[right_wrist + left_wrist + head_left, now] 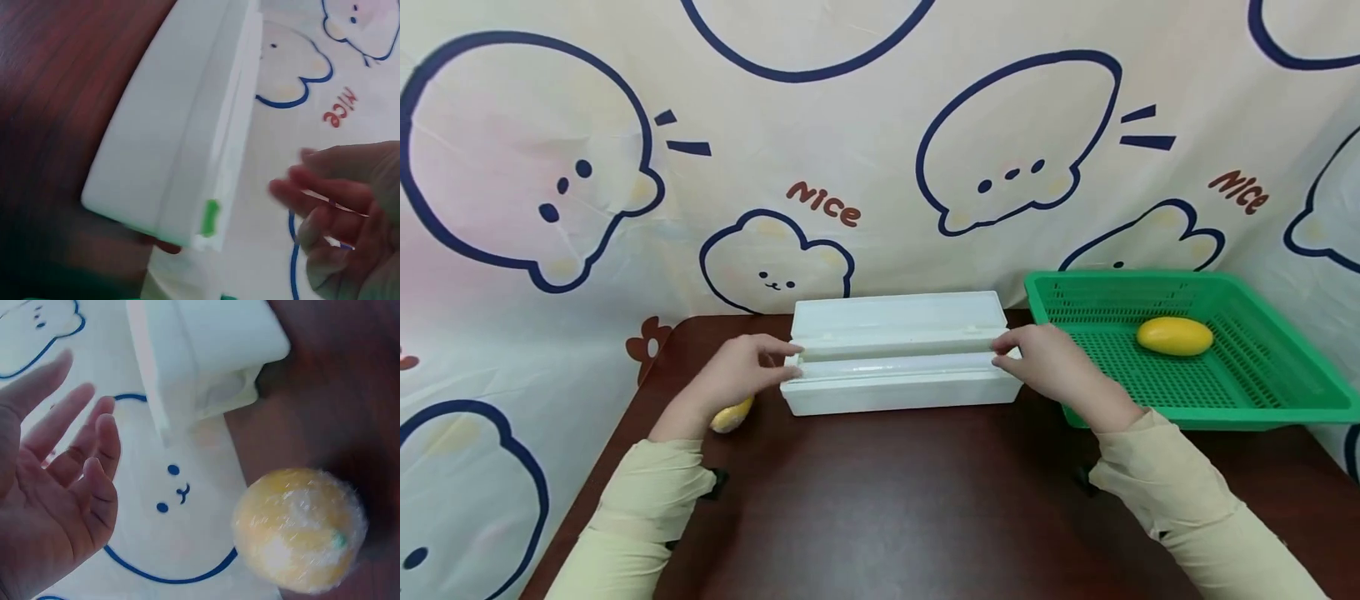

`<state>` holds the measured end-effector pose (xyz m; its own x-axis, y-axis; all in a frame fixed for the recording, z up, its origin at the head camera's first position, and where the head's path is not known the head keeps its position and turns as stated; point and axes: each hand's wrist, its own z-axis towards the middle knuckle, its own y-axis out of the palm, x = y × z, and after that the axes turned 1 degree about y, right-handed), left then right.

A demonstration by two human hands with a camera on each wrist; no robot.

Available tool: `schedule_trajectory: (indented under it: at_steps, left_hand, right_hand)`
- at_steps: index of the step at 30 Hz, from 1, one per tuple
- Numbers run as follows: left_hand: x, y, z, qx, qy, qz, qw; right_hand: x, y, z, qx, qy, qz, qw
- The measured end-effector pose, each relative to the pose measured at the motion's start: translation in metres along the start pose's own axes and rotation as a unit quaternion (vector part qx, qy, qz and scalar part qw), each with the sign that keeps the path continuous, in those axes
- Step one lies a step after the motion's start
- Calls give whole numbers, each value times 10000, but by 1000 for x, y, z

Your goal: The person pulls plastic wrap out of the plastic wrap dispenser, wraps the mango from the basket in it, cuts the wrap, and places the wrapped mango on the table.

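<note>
A long white cling film dispenser box (pixel 902 395) lies across the table with its lid (pixel 898 313) raised at the back. Clear film (pixel 898 365) stretches along its opening. At the box's left end is my left hand (pixel 737 367), thumb and fingers apart by the corner. My right hand (pixel 1048 360) is at the opposite end, fingertips right at the edge, thumb and forefinger apart. Both wrist views show loosely bent fingers with nothing between them. Under the left wrist sits a yellow fruit wrapped in clear film (pixel 300 531), partly hidden in the head view.
To the right stands a green plastic basket (pixel 1262 414) holding a yellow mango-like fruit (pixel 1175 336). A cartoon-printed cloth (pixel 887 250) hangs behind the dark wooden table (pixel 895 500). The box stands close to that cloth, near the table's back edge.
</note>
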<state>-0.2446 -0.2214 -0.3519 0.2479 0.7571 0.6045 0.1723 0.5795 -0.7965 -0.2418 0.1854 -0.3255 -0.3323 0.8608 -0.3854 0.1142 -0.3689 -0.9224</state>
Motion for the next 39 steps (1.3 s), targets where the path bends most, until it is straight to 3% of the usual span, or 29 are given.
schedule_trajectory:
  at_steps: [3,7,11,15,25,33,39]
  left_hand:
    - [0,9,1,-174,92,-9,9998]
    - [0,16,-1,-93,-125,-110,9998]
    - [1,21,1,-43,-284,-418,9987]
    - [1,24,4,-149,-226,-569,9980]
    - [4,25,12,-134,60,17,9999]
    - [5,24,17,-119,76,250,9996]
    - [2,26,19,139,138,334,9992]
  right_hand:
    - [6,8,5,-263,89,-533,9982]
    - [11,17,10,-311,92,-938,9951]
    - [14,20,12,-197,-27,-1077,9940]
    - [16,22,13,-94,-99,-1046,9944]
    - [21,28,16,301,-317,-1047,9935]
    - [22,31,19,522,-370,-1096,9919]
    - [21,31,19,697,-360,-1096,9909]
